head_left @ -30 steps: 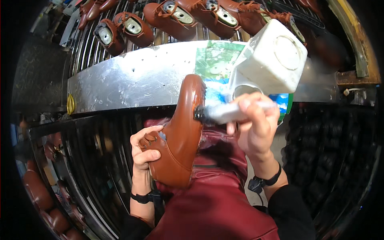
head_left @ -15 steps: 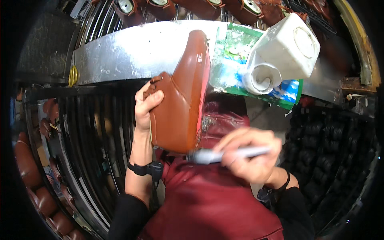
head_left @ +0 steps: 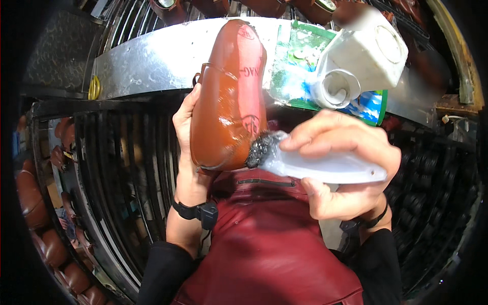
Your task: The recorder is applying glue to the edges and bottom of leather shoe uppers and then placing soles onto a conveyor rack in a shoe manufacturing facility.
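My left hand [head_left: 186,116] grips a brown leather shoe upper [head_left: 216,112] from its left side; most of the fingers are hidden behind it. The upper is tilted so that its underside shows, with a pink insole strip [head_left: 249,81] running along it. In my right hand [head_left: 351,157] is a brush [head_left: 325,166] with a pale handle, the fingers wrapped round it. Its dark, wet-looking bristles [head_left: 259,148] touch the upper's lower right edge, just below the pink strip. Glossy patches show on the leather near them.
Ahead lies a metal bench top [head_left: 147,61]. On its right, a cut-open white plastic jug [head_left: 366,51] with a round opening rests on a green and blue sheet [head_left: 300,61]. More brown shoes [head_left: 264,6] line the far rack; others [head_left: 30,203] fill the left side. Dark shoes [head_left: 412,178] stand at right.
My left hand has rolled the shoe upper, bringing the pink underside into fuller view. The brush in my right hand has moved up and right, onto the lower right edge.
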Available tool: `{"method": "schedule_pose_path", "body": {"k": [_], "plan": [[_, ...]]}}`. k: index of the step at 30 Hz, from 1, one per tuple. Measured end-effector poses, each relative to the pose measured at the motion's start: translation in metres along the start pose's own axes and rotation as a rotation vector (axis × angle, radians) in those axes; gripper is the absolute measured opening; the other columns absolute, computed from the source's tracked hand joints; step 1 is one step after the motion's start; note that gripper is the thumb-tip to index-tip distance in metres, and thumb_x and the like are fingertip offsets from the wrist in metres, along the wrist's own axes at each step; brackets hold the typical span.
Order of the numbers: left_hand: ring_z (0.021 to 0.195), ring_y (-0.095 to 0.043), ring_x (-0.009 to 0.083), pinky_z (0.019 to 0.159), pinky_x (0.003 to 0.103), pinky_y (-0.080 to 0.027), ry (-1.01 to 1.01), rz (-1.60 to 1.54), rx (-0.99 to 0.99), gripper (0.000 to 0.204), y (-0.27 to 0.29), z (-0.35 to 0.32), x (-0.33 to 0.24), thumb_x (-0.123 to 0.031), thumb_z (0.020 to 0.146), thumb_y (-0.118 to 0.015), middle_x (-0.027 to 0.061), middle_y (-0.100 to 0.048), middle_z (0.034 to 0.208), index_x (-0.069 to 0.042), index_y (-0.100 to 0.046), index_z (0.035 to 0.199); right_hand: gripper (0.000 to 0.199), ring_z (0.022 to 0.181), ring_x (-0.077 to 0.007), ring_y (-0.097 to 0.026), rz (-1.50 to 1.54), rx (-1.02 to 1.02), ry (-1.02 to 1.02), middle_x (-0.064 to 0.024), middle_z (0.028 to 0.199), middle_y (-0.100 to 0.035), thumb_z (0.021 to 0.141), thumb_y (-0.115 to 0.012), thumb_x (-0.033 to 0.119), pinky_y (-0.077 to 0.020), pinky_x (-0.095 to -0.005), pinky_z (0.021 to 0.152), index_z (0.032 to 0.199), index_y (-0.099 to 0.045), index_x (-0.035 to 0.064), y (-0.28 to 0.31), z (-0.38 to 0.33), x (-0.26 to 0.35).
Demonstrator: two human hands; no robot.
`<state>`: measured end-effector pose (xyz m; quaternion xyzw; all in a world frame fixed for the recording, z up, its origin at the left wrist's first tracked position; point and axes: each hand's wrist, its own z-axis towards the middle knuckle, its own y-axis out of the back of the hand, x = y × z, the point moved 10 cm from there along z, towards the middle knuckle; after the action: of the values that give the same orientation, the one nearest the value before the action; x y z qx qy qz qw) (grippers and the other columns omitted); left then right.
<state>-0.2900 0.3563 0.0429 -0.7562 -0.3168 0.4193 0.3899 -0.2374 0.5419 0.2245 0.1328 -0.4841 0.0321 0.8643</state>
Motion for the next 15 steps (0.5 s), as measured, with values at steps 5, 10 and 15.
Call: {"method": "schedule_pose_path", "body": {"k": [5, 10, 15], "plan": [[0.105, -0.074, 0.0225, 0.094, 0.039, -0.062, -0.371, 0.445, -0.141, 0.033, 0.013, 0.001, -0.012, -0.014, 0.108, -0.055, 0.0133, -0.072, 0.125, 0.003, -0.064, 0.135, 0.033, 0.093, -0.0291, -0.075, 0.076, 0.094, 0.048, -0.0217, 0.100, -0.076, 0.067, -0.070, -0.002, -0.0618, -0.0412, 0.084, 0.100, -0.071, -0.0055, 0.016, 0.031, -0.026], [0.102, -0.074, 0.0206, 0.092, 0.033, -0.061, -0.049, 0.110, -0.062, 0.035, 0.002, 0.000, -0.003, -0.024, 0.109, -0.054, 0.0106, -0.073, 0.122, 0.001, -0.065, 0.132, 0.014, 0.073, -0.0220, -0.072, 0.318, -0.257, -0.374, -0.0174, 0.093, -0.075, 0.095, -0.070, 0.006, -0.0611, -0.0371, 0.070, 0.099, -0.068, -0.0071, 0.051, 0.052, -0.133], [0.102, -0.072, 0.0216, 0.092, 0.035, -0.059, -0.328, 0.428, -0.157, 0.043, 0.012, -0.003, -0.064, -0.014, 0.096, -0.066, 0.0117, -0.072, 0.116, 0.004, -0.061, 0.134, 0.015, 0.049, -0.0223, -0.064, 0.844, -0.659, -0.635, -0.0132, 0.076, -0.069, 0.103, -0.064, 0.012, -0.0524, -0.0339, 0.040, 0.099, -0.065, -0.0031, -0.016, -0.042, -0.158]]}}
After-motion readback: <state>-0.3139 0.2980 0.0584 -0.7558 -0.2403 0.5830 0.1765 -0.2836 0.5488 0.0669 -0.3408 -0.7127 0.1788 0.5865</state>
